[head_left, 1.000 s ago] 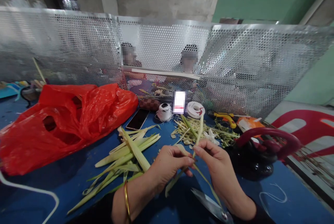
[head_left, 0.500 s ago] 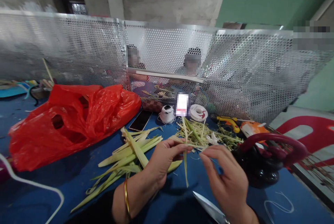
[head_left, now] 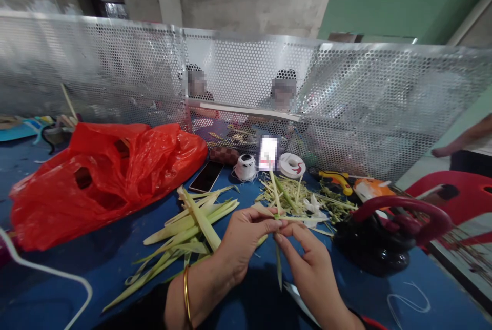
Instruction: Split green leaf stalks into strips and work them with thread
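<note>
Pale green leaf strips (head_left: 278, 253) cross each other between my hands, with ends sticking up, to the right and down. My left hand (head_left: 242, 235) pinches them at the crossing between thumb and fingers. My right hand (head_left: 309, 261) closes its thumb and fingertips on the strips right beside it, the fingertips of both hands nearly touching. A knife blade (head_left: 300, 302) lies on the blue table under my right hand, its handle hidden. Left of my hands is a pile of long green-yellow leaves (head_left: 192, 225). Cut strips and scraps (head_left: 288, 191) lie beyond them.
A red plastic bag (head_left: 111, 181) covers the left side. Behind are a phone (head_left: 206, 176), a white thread spool (head_left: 246, 167), a ribbon roll (head_left: 292, 165) and a perforated metal screen (head_left: 246, 68) with two people beyond. A dark kettle-like pot (head_left: 376, 253) stands right. A person (head_left: 471, 138) is at the right edge.
My right hand has moved left and inward to the strips beside my left fingers. The hanging strip has shifted slightly right. A person has come into view at the right edge.
</note>
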The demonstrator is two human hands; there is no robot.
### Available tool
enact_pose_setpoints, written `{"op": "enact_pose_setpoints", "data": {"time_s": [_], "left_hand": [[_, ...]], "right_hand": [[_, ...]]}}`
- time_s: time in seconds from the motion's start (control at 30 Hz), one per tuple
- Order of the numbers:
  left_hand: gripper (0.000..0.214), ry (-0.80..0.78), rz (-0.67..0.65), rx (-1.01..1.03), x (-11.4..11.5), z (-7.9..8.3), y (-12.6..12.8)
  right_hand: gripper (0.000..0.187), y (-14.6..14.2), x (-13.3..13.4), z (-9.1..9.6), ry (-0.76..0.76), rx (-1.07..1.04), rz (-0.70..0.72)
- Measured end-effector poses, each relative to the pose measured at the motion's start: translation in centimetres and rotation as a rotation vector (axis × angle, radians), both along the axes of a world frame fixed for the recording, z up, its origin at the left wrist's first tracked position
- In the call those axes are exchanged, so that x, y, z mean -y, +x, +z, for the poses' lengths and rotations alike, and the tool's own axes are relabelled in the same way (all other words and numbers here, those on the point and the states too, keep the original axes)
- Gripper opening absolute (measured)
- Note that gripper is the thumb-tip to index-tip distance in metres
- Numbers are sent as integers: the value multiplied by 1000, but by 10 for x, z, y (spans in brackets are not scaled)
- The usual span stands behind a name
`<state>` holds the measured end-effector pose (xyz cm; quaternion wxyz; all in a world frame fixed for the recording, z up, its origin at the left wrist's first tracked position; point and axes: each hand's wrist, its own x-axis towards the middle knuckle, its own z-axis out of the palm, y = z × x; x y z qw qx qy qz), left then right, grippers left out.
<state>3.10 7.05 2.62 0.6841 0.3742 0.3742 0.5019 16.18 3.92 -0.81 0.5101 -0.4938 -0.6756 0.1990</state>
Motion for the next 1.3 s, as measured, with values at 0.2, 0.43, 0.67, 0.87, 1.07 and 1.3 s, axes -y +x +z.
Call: {"op": "enact_pose_setpoints", "data": {"time_s": [0.2, 0.43, 0.67, 0.87, 1.07, 1.3], "left_hand": [[16, -26, 10, 14, 1, 1, 0], [17, -41, 35, 22, -1, -2, -1], [29, -33, -29, 18, -7, 2, -8], [26, -28, -63, 31, -8, -1, -8], [29, -32, -28, -7, -7, -2, -6], [25, -26, 29, 11, -2, -6, 1]], "right_hand": [[20, 2, 2, 6, 41, 53, 73], [21, 0, 2, 4, 67, 108, 80], [13, 20, -6, 13, 382, 385, -197], [19, 34, -20, 13, 290, 527, -118], [10, 27, -11, 18, 333, 428, -83], [16, 8, 0, 24, 506, 523, -6]]}}
